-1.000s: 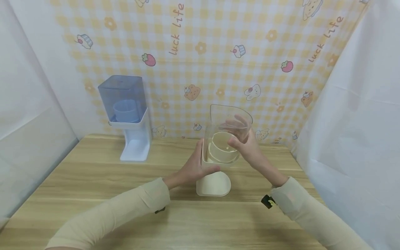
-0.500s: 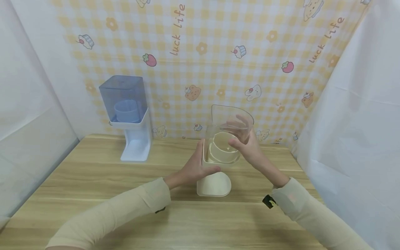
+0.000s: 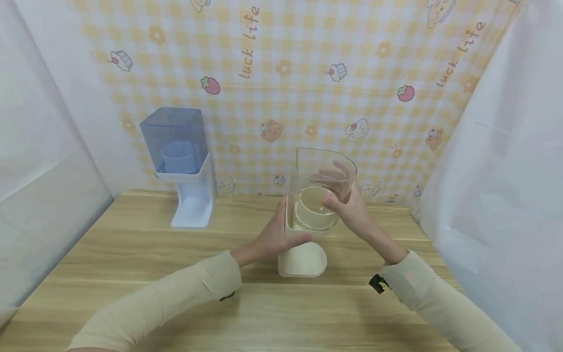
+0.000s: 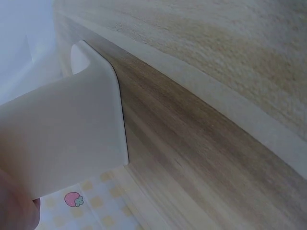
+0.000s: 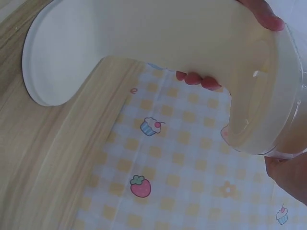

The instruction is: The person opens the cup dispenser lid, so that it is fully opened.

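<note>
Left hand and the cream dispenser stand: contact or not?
Touching. In the head view, the left hand grips the cream dispenser stand; the right wrist view shows the thumb on its front and fingertips past its edge.

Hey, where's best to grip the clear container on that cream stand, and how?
Probably grip the clear container by its rounded right side, coming from the right, thumb in front, fingers behind: that curve should suit a wrapping hand, and the left hand holds the cream stand from the left.
</note>
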`<state>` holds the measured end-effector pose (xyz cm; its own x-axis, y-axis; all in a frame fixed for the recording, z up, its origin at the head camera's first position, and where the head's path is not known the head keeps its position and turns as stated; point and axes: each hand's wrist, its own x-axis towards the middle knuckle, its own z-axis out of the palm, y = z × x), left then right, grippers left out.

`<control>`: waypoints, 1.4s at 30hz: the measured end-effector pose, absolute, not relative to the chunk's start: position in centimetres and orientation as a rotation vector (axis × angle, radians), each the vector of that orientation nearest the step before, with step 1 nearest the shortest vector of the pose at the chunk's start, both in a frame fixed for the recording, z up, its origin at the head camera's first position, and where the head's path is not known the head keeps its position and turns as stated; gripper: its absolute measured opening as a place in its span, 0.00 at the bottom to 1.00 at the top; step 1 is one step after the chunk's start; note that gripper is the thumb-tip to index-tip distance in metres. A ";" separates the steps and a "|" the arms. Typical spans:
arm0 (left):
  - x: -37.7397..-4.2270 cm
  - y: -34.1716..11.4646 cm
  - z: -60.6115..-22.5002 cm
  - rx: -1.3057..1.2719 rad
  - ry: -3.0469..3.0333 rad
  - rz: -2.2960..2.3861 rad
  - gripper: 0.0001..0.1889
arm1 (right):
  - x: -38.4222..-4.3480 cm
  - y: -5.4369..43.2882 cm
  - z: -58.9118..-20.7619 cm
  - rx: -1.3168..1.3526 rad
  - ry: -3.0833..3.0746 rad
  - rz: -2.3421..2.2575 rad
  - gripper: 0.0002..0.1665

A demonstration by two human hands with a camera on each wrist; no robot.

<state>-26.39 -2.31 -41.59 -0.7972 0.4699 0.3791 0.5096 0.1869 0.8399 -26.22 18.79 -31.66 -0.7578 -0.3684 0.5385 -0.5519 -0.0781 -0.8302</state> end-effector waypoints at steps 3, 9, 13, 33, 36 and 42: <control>-26.3 -2.3 -41.6 -0.962 -2.420 -1.690 0.67 | -26.3 18.8 -31.7 1.037 -2.004 1.955 0.58; -26.3 -2.3 -41.3 -0.933 -2.457 -1.673 0.69 | -26.2 18.8 -31.7 1.063 -1.974 1.956 0.57; -26.4 -2.1 -41.5 -0.975 -2.414 -1.695 0.65 | -26.3 18.9 -31.8 1.082 -1.957 1.956 0.56; -26.9 -2.0 -41.7 -1.121 -2.296 -1.671 0.61 | -25.9 19.1 -32.2 1.000 -2.003 1.940 0.53; -26.8 -2.1 -41.8 -1.101 -2.306 -1.675 0.60 | -25.9 19.0 -32.2 0.988 -2.010 1.942 0.54; -26.7 -2.1 -41.9 -1.061 -2.327 -1.680 0.61 | -25.9 18.9 -32.4 0.971 -2.000 1.962 0.57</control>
